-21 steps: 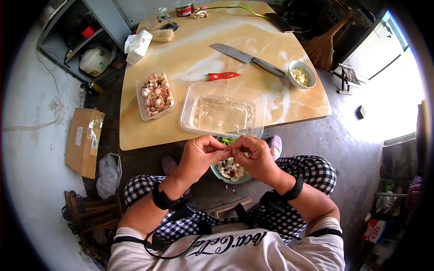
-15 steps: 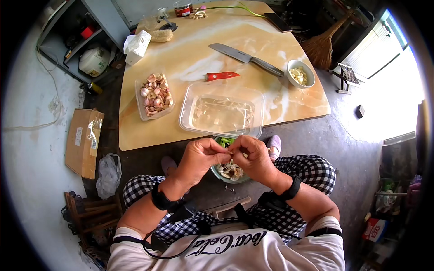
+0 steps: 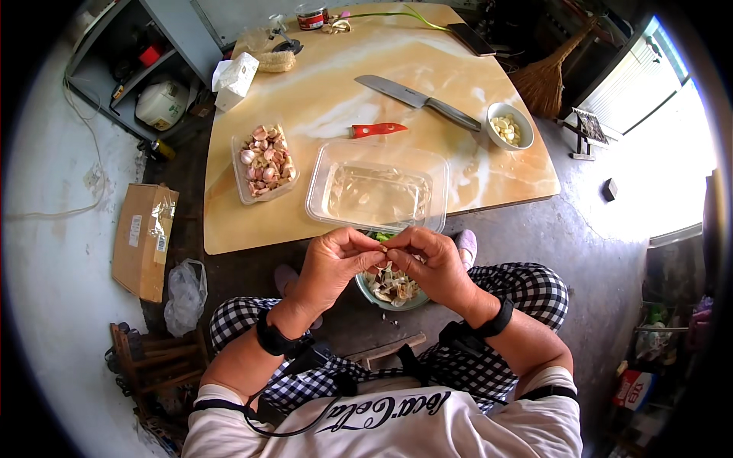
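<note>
My left hand (image 3: 333,263) and my right hand (image 3: 434,263) meet fingertip to fingertip above a bowl of peelings (image 3: 393,288). Pinched between both is a small garlic clove (image 3: 383,248), mostly covered by the fingers. Beyond my hands, at the table's near edge, stands a clear plastic box (image 3: 378,187) with thin scraps of skin inside. To its left a clear tub holds unpeeled garlic cloves (image 3: 266,162). Peeled cloves (image 3: 505,130) lie in a white bowl (image 3: 492,139) at the table's right side.
A large kitchen knife (image 3: 412,97) and a small red-handled knife (image 3: 379,130) lie mid-table. Farther back are a tissue pack (image 3: 235,80), a loofah (image 3: 276,62), a jar (image 3: 311,16) and a phone (image 3: 471,38). A cardboard box (image 3: 142,243) and plastic bag (image 3: 185,298) are on the left.
My right hand's fingers have shifted slightly, with its thumb now stretched toward the left fingertips. The clove stays between both hands.
</note>
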`<state>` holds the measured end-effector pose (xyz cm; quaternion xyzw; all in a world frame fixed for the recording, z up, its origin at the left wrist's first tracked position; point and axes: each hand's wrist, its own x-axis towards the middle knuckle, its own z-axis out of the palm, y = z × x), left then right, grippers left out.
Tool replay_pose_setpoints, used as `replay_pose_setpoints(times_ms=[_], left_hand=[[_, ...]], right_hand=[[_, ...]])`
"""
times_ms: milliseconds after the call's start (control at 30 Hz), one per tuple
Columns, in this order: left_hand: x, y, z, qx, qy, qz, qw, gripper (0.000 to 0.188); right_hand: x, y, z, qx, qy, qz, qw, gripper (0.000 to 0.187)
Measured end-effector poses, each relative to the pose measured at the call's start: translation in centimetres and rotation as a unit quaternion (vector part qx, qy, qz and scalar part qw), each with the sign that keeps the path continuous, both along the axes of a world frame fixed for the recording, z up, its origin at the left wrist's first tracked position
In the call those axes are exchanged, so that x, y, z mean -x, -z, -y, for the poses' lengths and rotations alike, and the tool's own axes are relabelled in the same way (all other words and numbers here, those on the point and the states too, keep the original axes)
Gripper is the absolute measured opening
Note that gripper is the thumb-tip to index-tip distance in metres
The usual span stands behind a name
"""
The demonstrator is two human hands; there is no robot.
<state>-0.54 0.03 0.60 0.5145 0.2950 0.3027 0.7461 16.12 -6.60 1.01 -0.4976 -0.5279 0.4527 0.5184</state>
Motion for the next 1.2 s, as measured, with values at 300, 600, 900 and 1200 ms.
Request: replay_pose_setpoints(times_ms=[300, 600, 900, 1200], left_hand=[[-0.3, 0.1, 0.3, -0.052, -0.001, -0.040, 0.998, 0.011], [-0.5, 1.0, 0.2, -0.033, 0.037, -0.062, 0.997, 0.012], [-0.7, 0.4, 0.7, 0.022, 0.107, -0.093, 0.990, 0.020], [-0.2, -0.5, 0.7, -0.024, 0.085, -0.134, 0.987, 0.019]], right_hand=[[-0.3, -0.7, -0.3, -0.169, 0.019, 0.277, 0.945, 0.014], [-0.2, 0.1, 0.0, -0.189, -0.018, 0.465, 0.865, 0.017], [0.1, -0.4, -0.2, -0.207, 0.001, 0.479, 0.853, 0.018], [0.1, -0.3, -0.4, -0.244, 0.006, 0.509, 0.825, 0.019]])
